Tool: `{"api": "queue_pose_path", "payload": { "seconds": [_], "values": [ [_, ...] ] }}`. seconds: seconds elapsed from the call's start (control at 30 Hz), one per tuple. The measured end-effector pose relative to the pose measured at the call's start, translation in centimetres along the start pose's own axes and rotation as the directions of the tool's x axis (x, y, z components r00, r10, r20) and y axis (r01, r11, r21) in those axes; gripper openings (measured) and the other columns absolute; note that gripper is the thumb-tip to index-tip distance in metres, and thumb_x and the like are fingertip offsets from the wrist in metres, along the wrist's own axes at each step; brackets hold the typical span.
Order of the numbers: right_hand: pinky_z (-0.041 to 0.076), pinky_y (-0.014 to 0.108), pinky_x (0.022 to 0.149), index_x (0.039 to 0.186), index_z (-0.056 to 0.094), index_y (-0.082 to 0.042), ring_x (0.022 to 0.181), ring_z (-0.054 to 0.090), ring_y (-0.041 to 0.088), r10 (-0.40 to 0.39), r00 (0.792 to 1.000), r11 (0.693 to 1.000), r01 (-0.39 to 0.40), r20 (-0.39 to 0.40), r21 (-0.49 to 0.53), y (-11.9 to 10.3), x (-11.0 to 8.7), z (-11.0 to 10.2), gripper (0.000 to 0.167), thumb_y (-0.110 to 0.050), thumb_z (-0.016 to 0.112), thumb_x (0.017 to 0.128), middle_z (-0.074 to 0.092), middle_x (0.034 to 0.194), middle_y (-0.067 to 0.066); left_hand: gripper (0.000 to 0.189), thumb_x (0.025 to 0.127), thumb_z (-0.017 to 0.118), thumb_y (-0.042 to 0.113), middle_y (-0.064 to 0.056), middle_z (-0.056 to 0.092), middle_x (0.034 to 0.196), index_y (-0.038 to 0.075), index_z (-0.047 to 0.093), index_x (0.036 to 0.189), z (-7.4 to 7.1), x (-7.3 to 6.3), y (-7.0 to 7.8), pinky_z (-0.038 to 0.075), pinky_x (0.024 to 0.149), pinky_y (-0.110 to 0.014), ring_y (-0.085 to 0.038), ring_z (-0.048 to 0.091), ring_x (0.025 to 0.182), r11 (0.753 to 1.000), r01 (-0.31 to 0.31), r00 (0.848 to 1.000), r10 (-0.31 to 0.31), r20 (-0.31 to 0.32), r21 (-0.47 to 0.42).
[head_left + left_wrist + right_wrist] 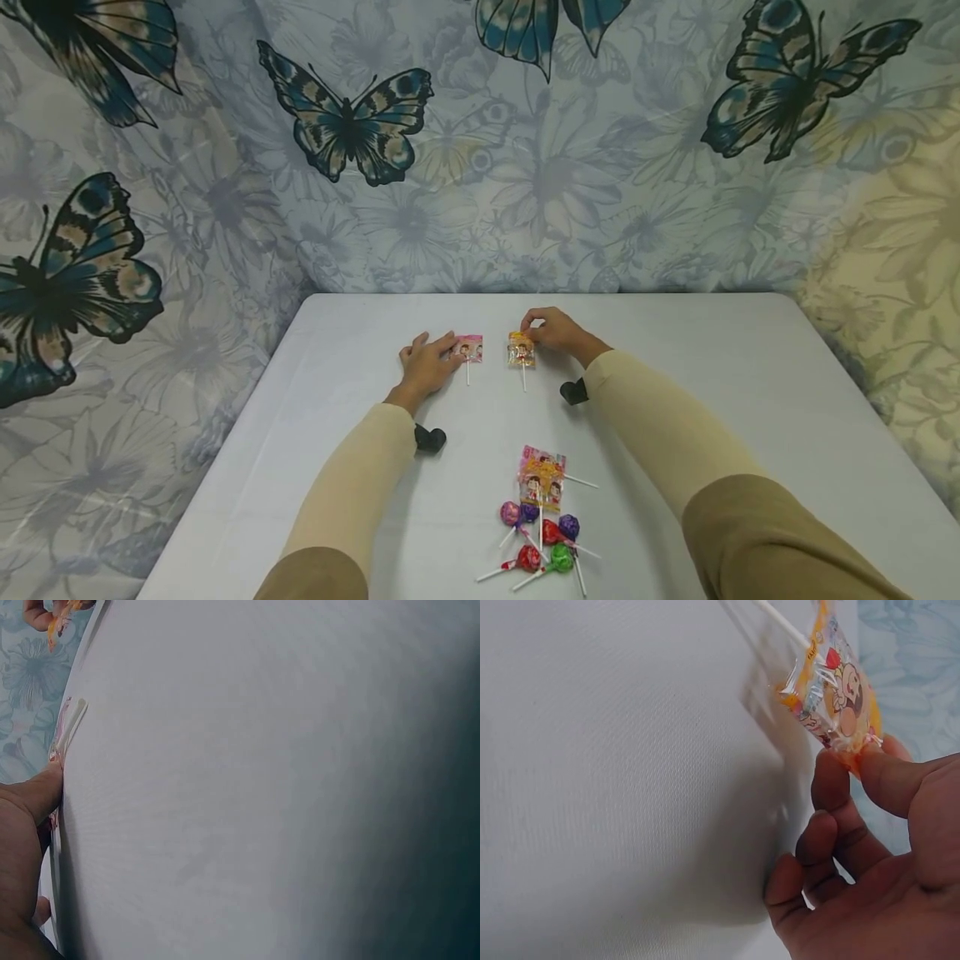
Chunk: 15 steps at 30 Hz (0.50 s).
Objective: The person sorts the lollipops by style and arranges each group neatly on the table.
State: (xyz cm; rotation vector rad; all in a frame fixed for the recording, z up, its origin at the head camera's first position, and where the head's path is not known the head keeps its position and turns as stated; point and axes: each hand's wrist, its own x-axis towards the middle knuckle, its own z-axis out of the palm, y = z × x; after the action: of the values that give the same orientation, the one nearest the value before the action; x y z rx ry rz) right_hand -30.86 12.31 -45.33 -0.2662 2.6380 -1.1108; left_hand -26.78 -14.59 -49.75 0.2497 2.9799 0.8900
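Head: left grip (pixel 426 365) palm-down, seemingly on lollipop (pixel 472 347)

Left hand (pixel 429 364) covers part of the pink-wrapped lollipop (pixel 472 345); its print too small to read in head view. Orange-wrapped lollipop (pixel 846 694) runs off right wrist view's top. Worktop (pixel 337 367) cropped at head view's bottom; top-centre butterfly (pixel 517 29) cut by upper edge.

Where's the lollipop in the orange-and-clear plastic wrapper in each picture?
Head: the orange-and-clear plastic-wrapped lollipop is just right of and below centre.
Left wrist: near the top left corner, small.
Right wrist: upper right, large.
Shared landmark: the right hand, pinching its wrapper.
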Motion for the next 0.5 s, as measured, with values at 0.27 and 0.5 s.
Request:
{"api": "queue_pose_path", "payload": {
  "seconds": [0.27,0.5],
  "values": [
    [0.04,0.032,0.065,0.097,0.065,-0.011,0.07,0.048,0.02,0.031,0.999,0.994,-0.034,-0.028,-0.101,-0.56,0.56,0.31,0.007,-0.009,0.059,0.093,0.058,0.083,0.006,0.05,0.095,0.061,0.037,0.008,0.042,0.146,0.018,0.053,0.14,-0.09,-0.05,0.03,0.008,0.104,-0.052,-0.029,0.016,0.141,1.0,-0.012,1.0,0.012,-0.01,0.006],
    [0.041,0.037,0.074,0.097,0.064,-0.011,0.083,0.051,0.026,0.085,0.996,0.985,-0.089,-0.033,-0.149,-0.94,0.72,1.03,0.007,-0.01,0.058,0.094,0.061,0.1,0.01,0.05,0.094,0.061,0.037,0.008,0.042,0.146,0.018,0.053,0.14,0.15,-0.06,-0.1,0.007,0.103,-0.052,-0.029,0.016,0.141,1.0,-0.01,1.0,0.01,-0.005,0.0]
  ]
}}
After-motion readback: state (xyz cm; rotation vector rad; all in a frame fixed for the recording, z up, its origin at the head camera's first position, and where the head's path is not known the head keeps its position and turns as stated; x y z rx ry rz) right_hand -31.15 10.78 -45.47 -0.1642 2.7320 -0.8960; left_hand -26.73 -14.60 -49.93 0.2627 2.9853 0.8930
